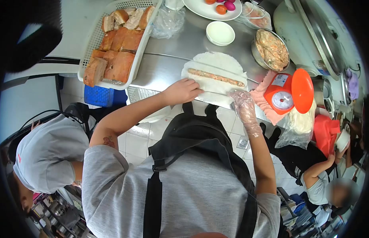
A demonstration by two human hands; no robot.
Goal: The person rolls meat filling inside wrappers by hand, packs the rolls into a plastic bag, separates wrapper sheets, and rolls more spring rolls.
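A round white wrapper sheet (217, 59) lies at the near edge of the steel counter, with a long strip of minced filling (216, 77) across it. My bare left hand (182, 91) is at the sheet's near left edge, its fingers closed on the rim. At the near right edge, my right hand (244, 105) wears a clear plastic glove and pinches the sheet there. The filling strip lies just beyond both hands. A metal bowl of minced filling (270, 49) stands at the back right. Behind the sheet is a small white bowl (220, 33).
A red kitchen scale (280, 95) sits on a pink cloth (260, 93) right of my right hand. A white basket (137, 68) of roasted pork pieces stands left. Beyond is a white plate (198, 7) with small tomatoes. Other people work on the left (49, 150) and right (317, 174).
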